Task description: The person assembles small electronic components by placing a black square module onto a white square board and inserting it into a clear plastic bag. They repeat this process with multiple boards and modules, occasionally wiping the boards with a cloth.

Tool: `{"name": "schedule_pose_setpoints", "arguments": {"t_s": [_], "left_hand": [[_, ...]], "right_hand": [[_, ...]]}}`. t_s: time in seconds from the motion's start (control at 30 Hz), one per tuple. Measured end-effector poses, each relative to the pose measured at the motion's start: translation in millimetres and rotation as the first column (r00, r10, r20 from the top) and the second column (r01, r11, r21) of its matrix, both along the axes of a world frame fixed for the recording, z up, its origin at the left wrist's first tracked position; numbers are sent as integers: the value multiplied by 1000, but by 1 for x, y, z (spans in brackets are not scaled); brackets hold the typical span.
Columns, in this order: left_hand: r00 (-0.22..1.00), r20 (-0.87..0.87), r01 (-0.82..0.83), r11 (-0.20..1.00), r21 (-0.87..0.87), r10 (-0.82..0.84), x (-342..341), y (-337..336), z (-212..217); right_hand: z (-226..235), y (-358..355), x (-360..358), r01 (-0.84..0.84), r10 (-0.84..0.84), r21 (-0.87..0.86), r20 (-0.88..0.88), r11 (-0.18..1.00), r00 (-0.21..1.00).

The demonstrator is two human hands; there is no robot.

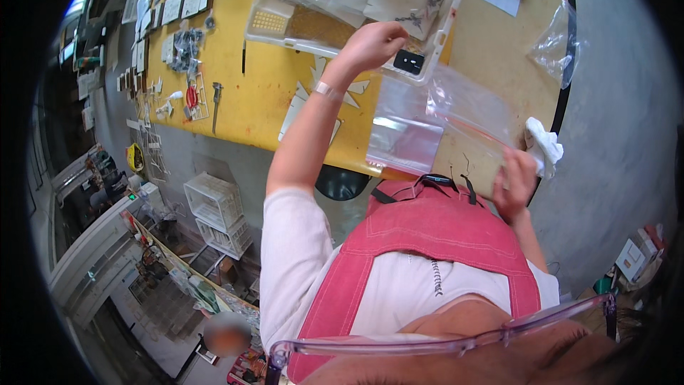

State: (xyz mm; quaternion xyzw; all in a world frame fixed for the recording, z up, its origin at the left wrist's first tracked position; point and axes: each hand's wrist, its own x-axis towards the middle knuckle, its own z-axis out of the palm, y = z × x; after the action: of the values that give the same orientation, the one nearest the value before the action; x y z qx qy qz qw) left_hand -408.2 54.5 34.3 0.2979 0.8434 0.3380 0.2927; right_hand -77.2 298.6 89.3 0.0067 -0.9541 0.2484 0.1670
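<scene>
Clear bags (pixel 405 144) lie, likely for easy reach, between my curled left hand (pixel 373 45) and right hand (pixel 514 187), both grips unclear.

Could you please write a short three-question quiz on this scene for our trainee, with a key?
1. True or false: the crumpled white cloth is nearer to the person's right hand than to the left hand.
2. Which of these is nearest to the left hand's fingers?
A) the stacked white plastic crates
B) the small, flat black rectangular piece
C) the red-handled tool
3. What colour is the flat tabletop under the slim grey metal caliper-like tool?

Key:
1. True.
2. B.
3. Yellow.
</scene>
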Motion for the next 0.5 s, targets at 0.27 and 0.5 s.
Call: {"name": "schedule_pose_setpoints", "arguments": {"t_s": [0.27,0.5], "left_hand": [[882,328,466,727,-504,-338,-8,79,-88],[987,-17,124,826,-550,-159,6,72,-103]], "right_hand": [[-104,-38,6,-314,309,-68,457,947,834],[-124,-40,16,-504,468,-174,696,846,545]]}}
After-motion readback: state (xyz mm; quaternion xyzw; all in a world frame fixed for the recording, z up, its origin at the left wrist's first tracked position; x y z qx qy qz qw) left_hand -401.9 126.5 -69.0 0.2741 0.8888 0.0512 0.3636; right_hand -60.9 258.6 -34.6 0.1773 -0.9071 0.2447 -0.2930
